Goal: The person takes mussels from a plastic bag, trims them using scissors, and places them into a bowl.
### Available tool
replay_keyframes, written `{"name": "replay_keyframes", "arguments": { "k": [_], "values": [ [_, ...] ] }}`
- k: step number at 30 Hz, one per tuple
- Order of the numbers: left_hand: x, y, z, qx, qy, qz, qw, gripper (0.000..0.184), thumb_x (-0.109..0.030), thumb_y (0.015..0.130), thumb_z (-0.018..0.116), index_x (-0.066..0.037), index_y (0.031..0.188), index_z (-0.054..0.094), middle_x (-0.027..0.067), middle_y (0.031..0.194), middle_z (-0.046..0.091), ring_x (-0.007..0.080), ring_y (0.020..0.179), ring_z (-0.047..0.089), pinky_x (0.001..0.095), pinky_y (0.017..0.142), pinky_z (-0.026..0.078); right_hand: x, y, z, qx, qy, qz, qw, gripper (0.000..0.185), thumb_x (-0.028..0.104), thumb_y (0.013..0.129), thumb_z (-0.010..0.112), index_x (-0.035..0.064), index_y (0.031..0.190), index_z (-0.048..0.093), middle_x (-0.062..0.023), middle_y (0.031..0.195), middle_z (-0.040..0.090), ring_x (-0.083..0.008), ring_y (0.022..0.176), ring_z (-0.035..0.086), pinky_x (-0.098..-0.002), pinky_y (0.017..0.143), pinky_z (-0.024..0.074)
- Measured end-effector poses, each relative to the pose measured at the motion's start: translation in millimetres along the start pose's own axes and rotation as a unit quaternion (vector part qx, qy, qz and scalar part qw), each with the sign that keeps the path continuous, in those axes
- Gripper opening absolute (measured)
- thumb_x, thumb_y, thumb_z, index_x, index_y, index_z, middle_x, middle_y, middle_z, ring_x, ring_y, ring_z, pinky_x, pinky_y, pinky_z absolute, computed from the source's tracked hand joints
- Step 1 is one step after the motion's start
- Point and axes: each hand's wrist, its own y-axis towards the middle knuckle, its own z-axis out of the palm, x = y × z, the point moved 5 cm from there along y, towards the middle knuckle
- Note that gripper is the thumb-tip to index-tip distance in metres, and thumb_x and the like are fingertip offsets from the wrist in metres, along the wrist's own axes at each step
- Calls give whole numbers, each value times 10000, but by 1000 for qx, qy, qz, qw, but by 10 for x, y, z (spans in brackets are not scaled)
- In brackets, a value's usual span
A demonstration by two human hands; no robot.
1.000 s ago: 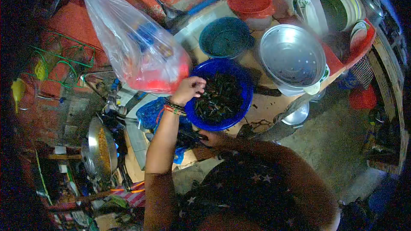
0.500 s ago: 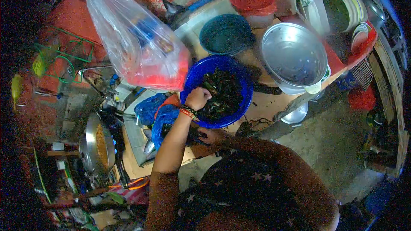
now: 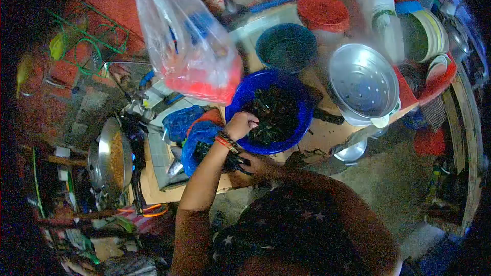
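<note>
My left hand, with bracelets on the wrist, reaches over the near left side of a blue basin. Its fingers are pinched together; what is in them I cannot make out. Dark, leafy-looking stuff lies in the basin. My right hand is below the basin, beside an opened blue plastic bag with dark contents. Its fingers are curled on something dark, too dim to name. Part of a silvery fish shows left of the bag.
A clear plastic bag with red contents stands behind the basin. Nearby are a dark green basin, a red-lidded tub and a perforated metal steamer pot. At left, a wok with brown food sits over a blue flame.
The view has shifted, so most things appear lower and further right. My left hand stays at the basin's edge, and my right hand remains beside the blue bag.
</note>
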Motion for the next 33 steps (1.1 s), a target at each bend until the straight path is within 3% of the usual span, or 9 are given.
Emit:
{"name": "replay_keyframes", "arguments": {
  "k": [5, 11, 13, 16, 19, 20, 21, 27, 33],
  "values": [
    [-167, -95, -28, 49, -14, -61, 997, 92, 7, 666, 566, 0, 745, 613, 140, 730, 614, 231, 668, 607, 308, 618, 474, 104, 2, -29, 13, 29, 10, 999, 281, 120, 736, 600, 33, 982, 495, -106, 849, 540, -197, 783, 521, -328, 728, 421],
    [-206, -247, -575, -212, 29, 107, 971, 68, 18, 663, 463, -9, 712, 502, 152, 638, 523, 299, 586, 516, 362, 558, 404, 81, -13, -45, 86, 19, 76, 993, 272, 157, 743, 602, 33, 965, 506, -83, 886, 557, -188, 800, 530, -311, 756, 425],
    [-97, -405, -716, -295, -13, 109, 949, 34, -19, 733, 469, -12, 700, 467, 110, 590, 482, 231, 524, 479, 323, 513, 386, 250, -181, -128, 152, -52, 120, 980, 276, 173, 746, 601, 30, 963, 506, -93, 906, 555, -187, 817, 528, -307, 770, 421],
    [160, -543, -644, -209, -276, -51, 937, 103, -84, 848, 431, -39, 766, 475, -2, 558, 414, 86, 478, 421, 239, 438, 352, 635, -357, -397, 121, -56, 342, 930, 345, 224, 756, 605, 10, 1009, 507, -156, 974, 531, -218, 885, 520, -318, 800, 405],
    [274, -638, -474, -246, -371, -68, 893, 84, -85, 844, 448, -29, 804, 495, -6, 568, 442, 78, 476, 428, 225, 436, 358, 630, -695, -550, 154, 43, 110, 981, 384, 254, 786, 575, 8, 1066, 482, -143, 1000, 535, -224, 914, 518, -317, 814, 402],
    [284, -646, -430, -285, -403, -67, 867, 84, -89, 838, 463, -21, 816, 509, -3, 579, 472, 75, 477, 438, 217, 439, 364, 581, -860, -469, -40, 235, 270, 933, 405, 336, 823, 510, 6, 1054, 471, -121, 947, 536, -213, 873, 521, -322, 781, 412],
    [235, -631, -385, -289, -410, -62, 863, 84, -89, 838, 463, -21, 816, 509, -3, 579, 472, 75, 477, 438, 217, 439, 364, 717, -811, -507, -36, 226, 272, 935, 405, 336, 823, 510, 6, 1054, 471, -121, 947, 536, -213, 873, 521, -322, 781, 412],
    [-253, -547, -182, -367, -124, 35, 921, 56, -52, 747, 547, -29, 793, 569, 114, 631, 561, 190, 566, 557, 277, 525, 432, 908, -468, -714, -25, 246, 328, 912, 480, 512, 820, 417, 51, 932, 494, -46, 802, 512, -136, 725, 502, -291, 600, 418],
    [-460, -472, -97, -372, -75, -11, 925, 102, 35, 672, 509, -18, 748, 552, 138, 668, 560, 262, 619, 558, 323, 545, 431, 1024, -438, -948, 68, 379, 381, 840, 521, 557, 809, 378, 61, 918, 491, -19, 695, 495, -127, 651, 496, -258, 598, 406]
  ]
}}
